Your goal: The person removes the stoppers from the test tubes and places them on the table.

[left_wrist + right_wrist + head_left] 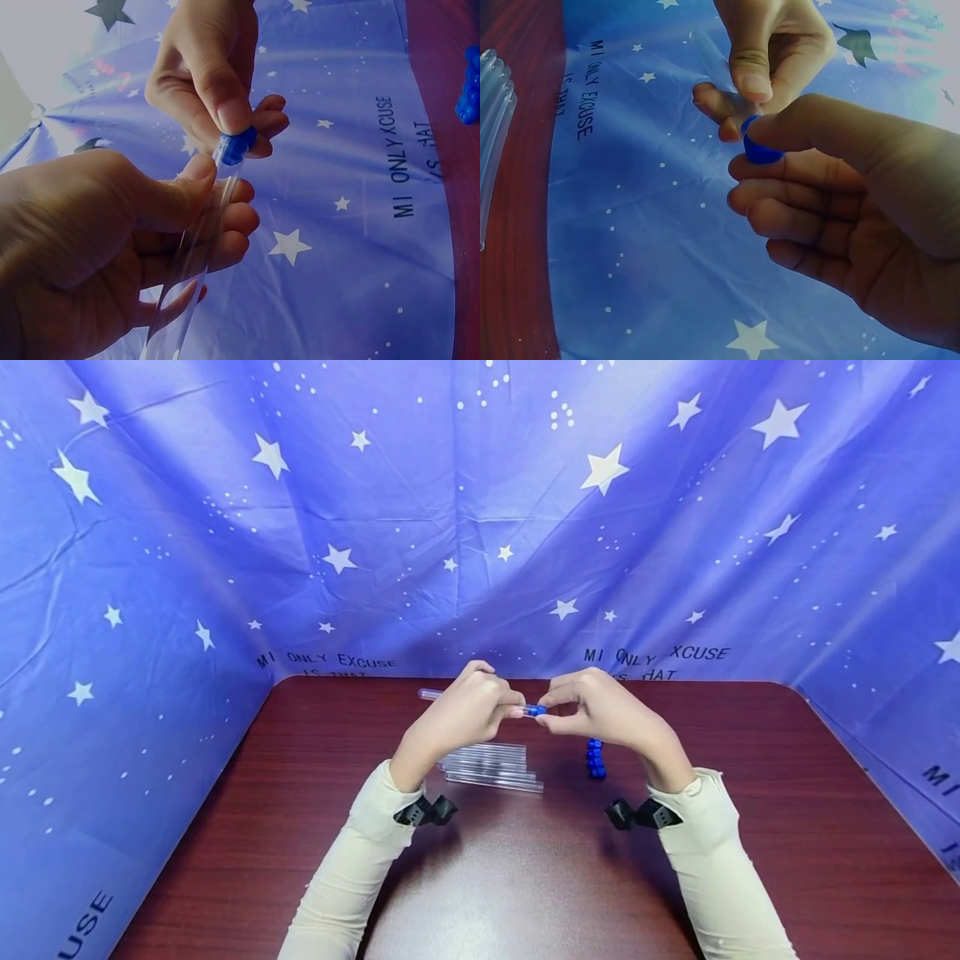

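Note:
My left hand (472, 706) pinches a clear test tube (184, 262) near its mouth, the rounded end pointing off to the left in the head view. At the tube's mouth sits a blue cap (237, 142), its lower part showing inside the clear wall. The thumb and index finger of my right hand (603, 710) pinch this cap. Both hands are raised over the far part of the table, fingertips close together. In the right wrist view the blue cap (762, 142) lies between thumb and index, the other fingers loosely bent.
Several clear tubes (495, 768) lie side by side on the dark red table (465, 877), below the left hand. A short row of blue caps (596, 758) lies under the right hand. A blue starry cloth (420, 527) hangs behind the table and at its sides.

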Demonstrator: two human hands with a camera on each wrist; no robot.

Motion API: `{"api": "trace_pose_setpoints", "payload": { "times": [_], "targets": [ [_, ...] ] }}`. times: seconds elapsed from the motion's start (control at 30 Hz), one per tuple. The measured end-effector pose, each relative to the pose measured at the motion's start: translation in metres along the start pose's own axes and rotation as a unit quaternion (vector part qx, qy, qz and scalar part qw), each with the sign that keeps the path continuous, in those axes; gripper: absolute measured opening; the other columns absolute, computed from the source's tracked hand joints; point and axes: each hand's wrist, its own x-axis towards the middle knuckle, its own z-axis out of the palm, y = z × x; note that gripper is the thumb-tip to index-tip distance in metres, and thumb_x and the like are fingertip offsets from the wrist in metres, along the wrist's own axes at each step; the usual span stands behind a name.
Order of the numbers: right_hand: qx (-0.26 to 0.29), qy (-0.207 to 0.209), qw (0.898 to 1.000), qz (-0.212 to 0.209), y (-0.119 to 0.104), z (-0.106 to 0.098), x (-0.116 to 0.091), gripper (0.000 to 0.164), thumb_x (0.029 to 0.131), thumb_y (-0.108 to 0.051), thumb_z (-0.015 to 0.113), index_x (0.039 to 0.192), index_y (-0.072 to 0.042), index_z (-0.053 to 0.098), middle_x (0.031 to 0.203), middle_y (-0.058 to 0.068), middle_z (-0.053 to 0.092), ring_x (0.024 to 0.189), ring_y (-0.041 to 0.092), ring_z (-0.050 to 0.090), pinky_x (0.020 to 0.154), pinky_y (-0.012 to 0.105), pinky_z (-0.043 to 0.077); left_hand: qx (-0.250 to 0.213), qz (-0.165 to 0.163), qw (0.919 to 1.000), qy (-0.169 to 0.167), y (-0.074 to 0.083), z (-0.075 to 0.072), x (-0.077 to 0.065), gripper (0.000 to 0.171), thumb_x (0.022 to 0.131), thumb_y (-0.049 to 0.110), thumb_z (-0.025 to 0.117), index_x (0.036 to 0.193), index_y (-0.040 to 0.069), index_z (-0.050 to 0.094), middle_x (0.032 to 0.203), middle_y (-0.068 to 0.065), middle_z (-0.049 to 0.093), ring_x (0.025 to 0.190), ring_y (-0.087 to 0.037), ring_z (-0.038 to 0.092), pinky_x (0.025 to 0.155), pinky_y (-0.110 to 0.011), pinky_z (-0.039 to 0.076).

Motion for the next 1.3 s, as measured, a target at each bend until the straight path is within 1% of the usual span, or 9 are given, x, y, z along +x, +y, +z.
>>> {"api": "trace_pose_setpoints", "payload": {
  "times": [0.1, 0.23, 0.43, 0.5, 0.67, 0.77, 0.87, 1.07, 1.3],
  "targets": [
    [0.048, -0.014, 0.999, 0.014, 0.005, -0.001, -0.001, 0.007, 0.083, -0.006, 0.077, 0.084, -0.012, 0.079, 0.069, -0.01, 0.059, 0.062, 0.0, 0.046, 0.057, 0.021, 0.042, 0.009, 0.009, 0.9999, 0.01, 0.0, 0.001, 0.0, 0.012, 0.096, 0.016, 0.069, 0.087, 0.017, 0.077, 0.074, 0.004, 0.071, 0.071, -0.01, 0.066, 0.103, -0.041, 0.043],
    [0.101, -0.039, 0.992, 0.058, 0.009, -0.001, -0.002, 0.009, 0.085, -0.007, 0.078, 0.086, -0.015, 0.081, 0.072, -0.01, 0.064, 0.063, 0.003, 0.049, 0.058, 0.021, 0.043, 0.017, 0.016, 0.9995, 0.02, 0.002, 0.002, 0.0, 0.01, 0.095, 0.016, 0.07, 0.088, 0.017, 0.078, 0.078, 0.004, 0.073, 0.075, -0.011, 0.068, 0.104, -0.042, 0.043],
    [0.134, -0.086, 0.98, 0.121, 0.015, 0.001, -0.003, 0.009, 0.088, -0.014, 0.079, 0.097, -0.015, 0.082, 0.089, -0.005, 0.077, 0.074, 0.003, 0.059, 0.068, 0.023, 0.051, 0.011, 0.011, 0.9995, 0.027, 0.003, 0.004, 0.0, 0.005, 0.092, 0.018, 0.074, 0.092, 0.017, 0.079, 0.082, 0.005, 0.074, 0.078, -0.01, 0.068, 0.106, -0.046, 0.041],
    [0.148, -0.101, 0.975, 0.128, 0.017, 0.0, -0.003, 0.011, 0.091, -0.015, 0.076, 0.101, -0.014, 0.081, 0.094, -0.004, 0.078, 0.073, 0.003, 0.058, 0.067, 0.023, 0.049, 0.006, 0.006, 0.9994, 0.032, 0.002, 0.004, 0.0, 0.004, 0.09, 0.019, 0.076, 0.092, 0.017, 0.079, 0.082, 0.005, 0.074, 0.078, -0.009, 0.068, 0.107, -0.047, 0.041],
    [0.171, -0.116, 0.97, 0.126, 0.019, -0.001, -0.004, 0.013, 0.095, -0.011, 0.071, 0.103, -0.013, 0.08, 0.094, -0.003, 0.077, 0.073, 0.004, 0.055, 0.064, 0.022, 0.046, -0.003, -0.007, 0.9994, 0.033, 0.001, 0.005, 0.001, 0.006, 0.088, 0.021, 0.079, 0.094, 0.018, 0.08, 0.083, 0.006, 0.074, 0.078, -0.008, 0.068, 0.108, -0.046, 0.04],
    [0.17, -0.106, 0.972, 0.12, 0.019, -0.001, -0.004, 0.013, 0.092, -0.01, 0.073, 0.103, -0.011, 0.081, 0.092, -0.001, 0.077, 0.076, 0.003, 0.06, 0.066, 0.022, 0.05, -0.013, -0.015, 0.9995, 0.024, 0.001, 0.004, 0.002, 0.007, 0.087, 0.022, 0.08, 0.092, 0.018, 0.08, 0.083, 0.007, 0.075, 0.076, -0.007, 0.067, 0.107, -0.045, 0.04],
    [0.151, -0.089, 0.979, 0.108, 0.018, 0.0, -0.003, 0.014, 0.088, -0.009, 0.076, 0.101, -0.009, 0.081, 0.087, -0.002, 0.075, 0.074, 0.003, 0.061, 0.067, 0.022, 0.052, -0.026, -0.023, 0.9992, 0.018, 0.001, 0.004, 0.002, 0.007, 0.085, 0.021, 0.082, 0.09, 0.017, 0.08, 0.082, 0.007, 0.075, 0.074, -0.007, 0.067, 0.106, -0.043, 0.04],
    [0.091, -0.056, 0.991, 0.079, 0.011, 0.001, -0.001, 0.01, 0.086, -0.011, 0.078, 0.095, -0.012, 0.082, 0.085, -0.004, 0.076, 0.07, 0.001, 0.056, 0.064, 0.023, 0.049, -0.034, -0.015, 0.9987, 0.034, 0.0, 0.005, 0.001, 0.006, 0.084, 0.015, 0.083, 0.089, 0.014, 0.081, 0.08, 0.007, 0.077, 0.07, -0.006, 0.068, 0.102, -0.039, 0.042],
    [0.057, -0.035, 0.995, 0.072, 0.008, 0.003, 0.0, 0.01, 0.084, -0.008, 0.079, 0.093, -0.01, 0.083, 0.085, -0.004, 0.077, 0.071, 0.001, 0.059, 0.066, 0.028, 0.052, -0.027, -0.012, 0.9989, 0.036, 0.001, 0.005, 0.001, 0.004, 0.085, 0.01, 0.08, 0.087, 0.014, 0.081, 0.078, 0.007, 0.077, 0.069, -0.006, 0.068, 0.1, -0.04, 0.042]
  ]
}}
